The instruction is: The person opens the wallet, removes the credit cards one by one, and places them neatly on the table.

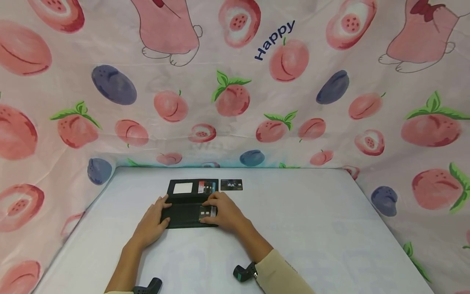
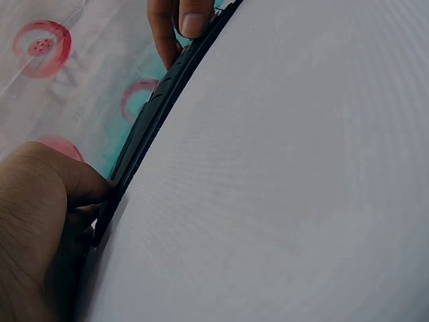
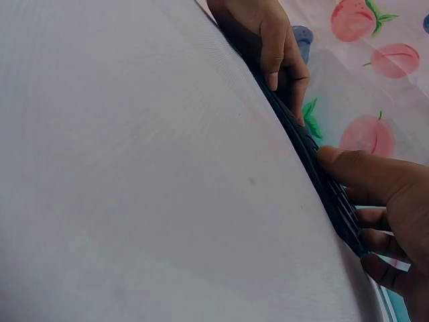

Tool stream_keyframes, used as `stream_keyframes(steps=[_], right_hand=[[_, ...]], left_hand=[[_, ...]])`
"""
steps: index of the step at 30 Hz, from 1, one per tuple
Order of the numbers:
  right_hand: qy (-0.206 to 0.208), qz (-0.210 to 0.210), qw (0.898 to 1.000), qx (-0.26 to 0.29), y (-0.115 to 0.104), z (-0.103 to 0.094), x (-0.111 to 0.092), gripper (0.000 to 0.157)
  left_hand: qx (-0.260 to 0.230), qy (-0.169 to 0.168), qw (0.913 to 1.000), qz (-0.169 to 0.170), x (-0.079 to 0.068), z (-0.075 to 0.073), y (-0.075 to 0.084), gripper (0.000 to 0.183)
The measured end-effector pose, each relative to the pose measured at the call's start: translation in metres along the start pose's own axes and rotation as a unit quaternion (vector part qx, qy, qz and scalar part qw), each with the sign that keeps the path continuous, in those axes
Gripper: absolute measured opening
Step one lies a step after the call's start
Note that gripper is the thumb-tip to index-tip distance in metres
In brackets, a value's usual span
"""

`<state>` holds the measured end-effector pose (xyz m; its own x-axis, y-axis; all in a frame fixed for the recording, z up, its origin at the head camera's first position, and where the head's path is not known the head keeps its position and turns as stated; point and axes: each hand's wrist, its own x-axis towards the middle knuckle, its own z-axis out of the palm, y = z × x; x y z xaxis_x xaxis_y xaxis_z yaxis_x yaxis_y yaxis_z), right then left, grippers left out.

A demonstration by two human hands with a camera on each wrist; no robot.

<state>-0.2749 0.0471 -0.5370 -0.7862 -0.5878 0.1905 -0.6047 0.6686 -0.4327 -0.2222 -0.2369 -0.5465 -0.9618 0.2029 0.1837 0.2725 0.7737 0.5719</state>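
Observation:
A black bifold wallet (image 1: 180, 216) lies spread flat on the white table, its fold running left to right. My left hand (image 1: 149, 222) rests at the wallet's left edge, with fingertips near the fold and the thumb lower down. On the lower half, at the right, is a dark bank card (image 1: 205, 211). My right hand (image 1: 225, 212) pinches this card, thumb at its near edge and fingers at its far edge. In the right wrist view the wallet (image 3: 301, 144) appears edge-on under both hands.
The upper half of the wallet has a white panel (image 1: 182, 188) and several overlapping cards (image 1: 207, 187). Beside its top right corner lies a black VIP card (image 1: 231, 185). A peach-patterned cloth (image 1: 205, 94) hangs behind the white table (image 1: 312, 228).

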Motion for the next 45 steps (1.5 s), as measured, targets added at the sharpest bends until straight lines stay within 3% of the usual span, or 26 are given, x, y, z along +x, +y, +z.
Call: stream_keyframes(steps=[23, 35, 40, 45], right_hand=[[0.007, 0.009, 1.0, 0.018, 0.0, -0.002, 0.001, 0.045], [-0.009, 0.006, 0.997, 0.072, 0.01, -0.008, 0.003, 0.038], [-0.025, 0.01, 0.996, 0.087, 0.013, -0.009, 0.003, 0.042], [-0.038, 0.019, 0.997, 0.066, 0.01, -0.009, 0.0, 0.049]], left_hand=[[-0.002, 0.008, 1.0, 0.0, 0.0, 0.003, -0.002, 0.069], [0.001, 0.002, 1.0, -0.004, 0.0, 0.002, -0.001, 0.07], [-0.002, 0.001, 1.0, -0.004, 0.0, 0.002, -0.001, 0.07], [-0.004, 0.003, 1.0, -0.001, 0.0, 0.001, -0.001, 0.07]])
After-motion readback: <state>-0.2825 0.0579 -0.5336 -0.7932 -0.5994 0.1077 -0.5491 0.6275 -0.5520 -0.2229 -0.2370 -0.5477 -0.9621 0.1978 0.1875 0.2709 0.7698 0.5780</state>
